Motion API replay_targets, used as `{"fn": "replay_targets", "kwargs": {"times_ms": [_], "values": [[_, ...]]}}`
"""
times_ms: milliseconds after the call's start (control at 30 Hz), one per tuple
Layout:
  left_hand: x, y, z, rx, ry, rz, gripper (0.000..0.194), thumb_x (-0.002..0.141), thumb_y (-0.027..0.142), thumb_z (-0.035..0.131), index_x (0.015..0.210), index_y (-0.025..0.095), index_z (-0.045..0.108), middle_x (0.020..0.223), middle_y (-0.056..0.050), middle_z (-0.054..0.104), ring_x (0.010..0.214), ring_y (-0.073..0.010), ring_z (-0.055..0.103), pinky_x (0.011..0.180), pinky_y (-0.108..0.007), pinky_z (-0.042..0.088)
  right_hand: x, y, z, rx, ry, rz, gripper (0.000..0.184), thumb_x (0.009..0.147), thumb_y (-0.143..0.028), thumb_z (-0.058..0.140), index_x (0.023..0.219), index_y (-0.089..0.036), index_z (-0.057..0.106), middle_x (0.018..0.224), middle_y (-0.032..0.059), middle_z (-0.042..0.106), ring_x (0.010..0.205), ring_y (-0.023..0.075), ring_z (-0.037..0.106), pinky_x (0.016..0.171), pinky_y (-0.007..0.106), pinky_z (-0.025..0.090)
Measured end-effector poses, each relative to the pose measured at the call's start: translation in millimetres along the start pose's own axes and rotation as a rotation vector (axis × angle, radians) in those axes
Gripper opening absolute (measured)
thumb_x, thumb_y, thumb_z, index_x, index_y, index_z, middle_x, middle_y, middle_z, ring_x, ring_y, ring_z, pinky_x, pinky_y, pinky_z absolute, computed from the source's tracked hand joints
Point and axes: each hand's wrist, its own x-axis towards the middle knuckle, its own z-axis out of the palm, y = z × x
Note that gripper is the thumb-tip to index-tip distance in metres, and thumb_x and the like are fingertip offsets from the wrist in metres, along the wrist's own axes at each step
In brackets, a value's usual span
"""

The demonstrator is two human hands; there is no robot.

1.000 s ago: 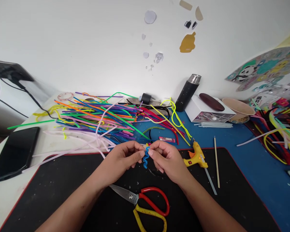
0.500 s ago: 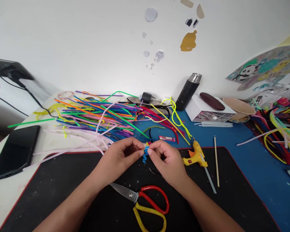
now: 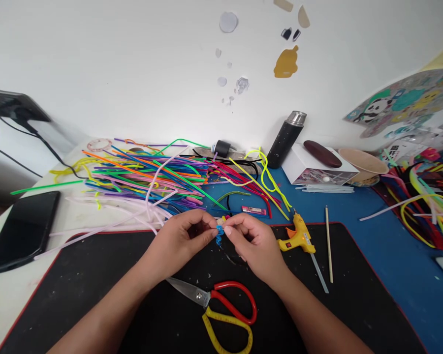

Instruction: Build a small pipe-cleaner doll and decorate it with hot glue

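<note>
Beyond our red-edged black mat point(image 3: 96, 290), fuzzy stems point(image 3: 151, 172) crowd the back; bare mat flanks the steel scissors point(image 3: 199, 296). Our left hand point(image 3: 186, 241) and right hand point(image 3: 253, 243) pinch a crinkled blue piece point(image 3: 219, 236), fingertips closed on it, above the mat's far edge.

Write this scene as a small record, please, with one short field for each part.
Left hand: the left hand pinches a curly blue piece
Right hand: the right hand pinches the same piece, from the other side
Near side: red-and-yellow-handled scissors on a black mat
Right side: yellow glue gun, thin stick
Far side: pile of coloured fuzzy stems, dark flask, white box
Left side: black phone
</note>
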Motion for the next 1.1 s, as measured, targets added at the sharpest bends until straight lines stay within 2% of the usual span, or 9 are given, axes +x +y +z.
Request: {"fn": "replay_targets", "kwargs": {"times_ms": [100,200,267,400,567,767,967,1100], "values": [[-1,-2,-2.5,0.116,0.109,0.105,0.010,0.094,0.030,0.071,0.088,0.023,0.074,0.080,0.000,0.072,0.071,-0.0165,0.063,0.067,-0.026,0.047,2,4,-6,0.198,-0.007,0.104,0.030,0.098,-0.049,0.067,0.099,-0.019,0.073,0.048,-0.0114,0.040,0.038,0.0093,0.034,0.041,0.024,0.026],[-2,-2,-4.4,0.278,0.267,0.312,0.009,0.097,0.022,0.067,0.091,0.023,0.073,0.084,-0.002,0.075,0.074,-0.0170,0.067,0.070,-0.027,0.050,2,7,-9,0.299,-0.050,0.156,0.036,0.097,-0.053,0.069,0.101,-0.017,0.074,0.046,-0.0121,0.040,0.037,0.0082,0.032,0.042,0.023,0.025],[-4,-1,-4.9,0.364,0.326,0.457,0.010,0.098,0.016,0.066,0.092,0.023,0.072,0.086,-0.004,0.077,0.079,-0.0181,0.071,0.074,-0.028,0.053,2,7,-9,0.334,-0.112,0.204,0.040,0.095,-0.057,0.071,0.099,-0.017,0.073,0.046,-0.0120,0.041,0.037,0.0075,0.032,0.042,0.023,0.024],[-7,0,-3.9,0.478,0.316,0.689,0.018,0.097,0.007,0.065,0.102,0.023,0.071,0.090,-0.006,0.078,0.079,-0.0170,0.073,0.074,-0.027,0.057,1,2,-7,0.385,-0.167,0.269,0.044,0.090,-0.061,0.076,0.095,-0.017,0.072,0.047,-0.0129,0.039,0.038,0.0065,0.030,0.042,0.022,0.024],[-11,-6,-1.8,0.627,0.269,0.885,0.027,0.092,0.001,0.071,0.113,0.018,0.070,0.093,-0.009,0.079,0.079,-0.0184,0.071,0.076,-0.030,0.058,2,-4,-9,0.381,-0.158,0.245,0.042,0.086,-0.059,0.080,0.093,-0.019,0.071,0.047,-0.0132,0.039,0.038,0.0067,0.031,0.041,0.022,0.023],[-16,-12,-0.6,0.678,0.177,0.960,0.032,0.093,0.001,0.069,0.122,0.016,0.071,0.098,-0.011,0.081,0.090,-0.0220,0.074,0.082,-0.033,0.060,0,-11,-20,0.293,-0.152,0.180,0.034,0.090,-0.052,0.078,0.095,-0.020,0.071,0.056,-0.0111,0.043,0.043,0.0066,0.031,0.043,0.023,0.022],[-21,-15,-0.5,0.655,0.097,0.958,0.033,0.096,0.003,0.065,0.125,0.017,0.072,0.100,-0.010,0.081,0.092,-0.0221,0.075,0.084,-0.034,0.060,-4,-17,-32,-0.041,-0.205,0.073,0.015,0.095,-0.034,0.070,0.097,-0.020,0.075,0.063,-0.0068,0.049,0.056,0.0107,0.041,0.053,0.024,0.030],[-22,-17,1.2,0.619,0.074,0.944,0.034,0.097,0.004,0.065,0.126,0.019,0.072,0.101,-0.009,0.081,0.094,-0.0225,0.076,0.086,-0.034,0.060,-6,-16,-36,-0.197,-0.185,-0.004,0.014,0.097,-0.031,0.068,0.100,-0.021,0.078,0.068,-0.0049,0.055,0.059,0.0117,0.044,0.055,0.026,0.032]]}}
